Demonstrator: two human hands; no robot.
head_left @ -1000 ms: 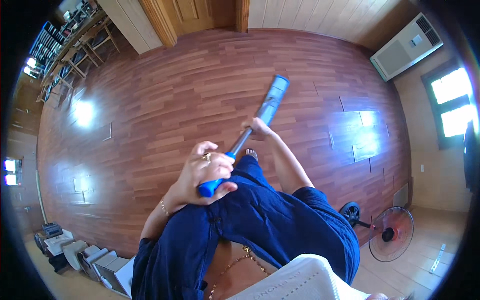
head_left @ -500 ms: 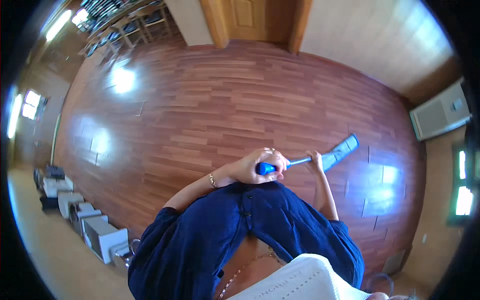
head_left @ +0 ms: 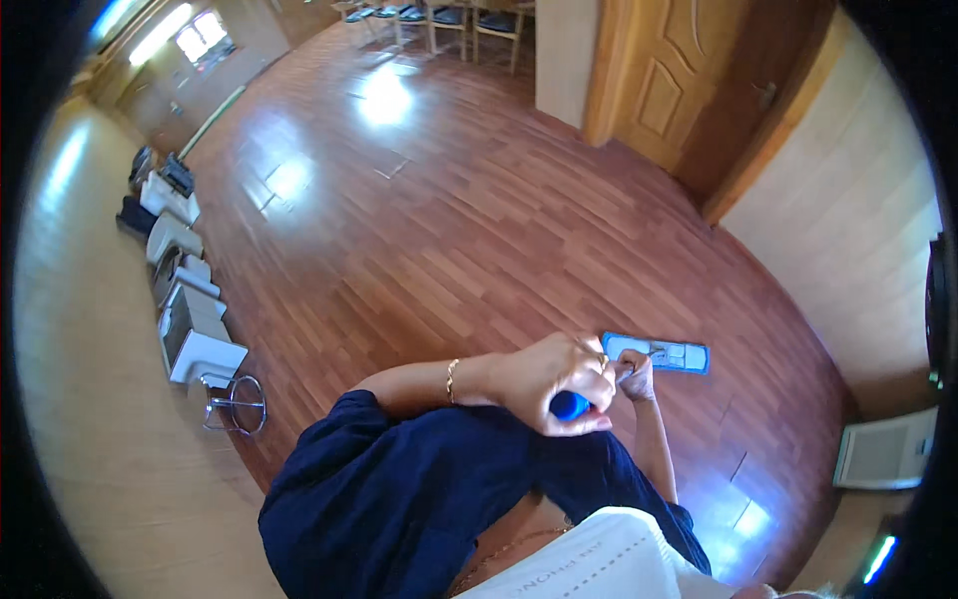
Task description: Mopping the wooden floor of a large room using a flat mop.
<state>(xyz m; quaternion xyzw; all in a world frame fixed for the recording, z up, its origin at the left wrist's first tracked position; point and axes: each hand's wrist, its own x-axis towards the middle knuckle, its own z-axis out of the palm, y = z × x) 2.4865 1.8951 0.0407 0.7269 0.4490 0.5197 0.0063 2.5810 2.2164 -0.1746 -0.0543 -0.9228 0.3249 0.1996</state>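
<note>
A flat mop with a blue-edged, pale rectangular head (head_left: 684,356) lies out on the wood-look floor, right of centre. My left hand (head_left: 544,377), with a gold bracelet at the wrist, is wrapped around the blue grip (head_left: 569,405) at the top of its handle. Farther down, close above the head, my right hand (head_left: 636,377) is closed on the pole. Most of the pole is hidden by my hands.
Along the left wall stand several white and grey box-shaped things (head_left: 203,334) and a chrome-framed stool (head_left: 236,403). Chairs (head_left: 497,22) line the far side. A wooden door (head_left: 674,85) is at the upper right, and a white floor-standing unit (head_left: 883,449) at the right.
My view has turned left, bringing more of the left wall and door into sight. The mop head has swung from slanting up-right to lying nearly crosswise; both hands still hold the mop.
</note>
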